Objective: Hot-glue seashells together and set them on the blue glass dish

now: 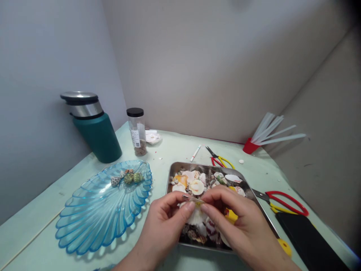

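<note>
Between my two hands is a white, ribbed, fan-shaped shell (197,217), yellowish along its upper edge. My left hand (166,218) pinches its left side with thumb and fingertips; a small dark, shiny bit shows at the fingertip, too small to name. My right hand (232,214) pinches the shell's upper right edge between thumb and forefinger. Both hands are over a metal tray (172,167) full of assorted seashells (196,187), partly hidden by the hands. Something yellow (231,215) shows beside my right fingers.
A blue scallop-shaped dish (98,210) with several small shells lies left. Behind stand a teal bottle (98,137) and a black-lidded jar (137,131). Small scissors (221,160), larger scissors (282,201), a black phone-like slab (310,241) and a red cup (250,146) of translucent sticks are right.
</note>
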Tool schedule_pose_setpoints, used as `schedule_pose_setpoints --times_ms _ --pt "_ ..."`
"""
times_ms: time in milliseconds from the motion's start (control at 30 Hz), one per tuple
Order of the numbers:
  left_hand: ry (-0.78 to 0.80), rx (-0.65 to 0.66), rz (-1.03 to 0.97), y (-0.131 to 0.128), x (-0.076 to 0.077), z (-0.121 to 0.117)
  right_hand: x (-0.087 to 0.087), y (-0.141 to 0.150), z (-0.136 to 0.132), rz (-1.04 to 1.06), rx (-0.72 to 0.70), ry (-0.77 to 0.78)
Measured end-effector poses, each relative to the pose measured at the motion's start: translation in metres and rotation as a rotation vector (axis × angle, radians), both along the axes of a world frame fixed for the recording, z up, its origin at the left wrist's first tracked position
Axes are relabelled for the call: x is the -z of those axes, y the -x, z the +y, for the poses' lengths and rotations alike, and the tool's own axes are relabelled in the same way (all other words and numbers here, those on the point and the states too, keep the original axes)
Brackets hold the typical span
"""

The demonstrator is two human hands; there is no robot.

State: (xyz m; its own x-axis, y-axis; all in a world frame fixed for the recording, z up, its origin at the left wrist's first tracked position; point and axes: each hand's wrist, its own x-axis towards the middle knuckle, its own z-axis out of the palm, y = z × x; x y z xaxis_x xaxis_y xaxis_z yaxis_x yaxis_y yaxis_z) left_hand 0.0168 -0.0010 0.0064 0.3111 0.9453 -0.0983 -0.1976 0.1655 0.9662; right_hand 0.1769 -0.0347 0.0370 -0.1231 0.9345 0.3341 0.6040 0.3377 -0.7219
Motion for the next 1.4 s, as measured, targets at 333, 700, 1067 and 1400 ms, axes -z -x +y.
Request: schedule_pose_setpoints --times_ms 333,700,1067,1400 --pt "0.054 0.098 0.039 0.004 0.000 0.002 0.003 0.000 0.000 -0.060 -0.022 -0.139" --pt "0.096 0.045 0.021 0.006 -0.004 0.004 0.004 0.000 0.000 -0.036 0.024 -0.081" --pt "0.082 0.066 0.004 0.007 -0.004 0.003 -0.004 0.000 -0.001 0.004 0.041 0.085" --pt "0.053 0.113 0.030 0.010 0.001 0.005 -0.005 -0.001 0.002 0.045 0.024 0.139"
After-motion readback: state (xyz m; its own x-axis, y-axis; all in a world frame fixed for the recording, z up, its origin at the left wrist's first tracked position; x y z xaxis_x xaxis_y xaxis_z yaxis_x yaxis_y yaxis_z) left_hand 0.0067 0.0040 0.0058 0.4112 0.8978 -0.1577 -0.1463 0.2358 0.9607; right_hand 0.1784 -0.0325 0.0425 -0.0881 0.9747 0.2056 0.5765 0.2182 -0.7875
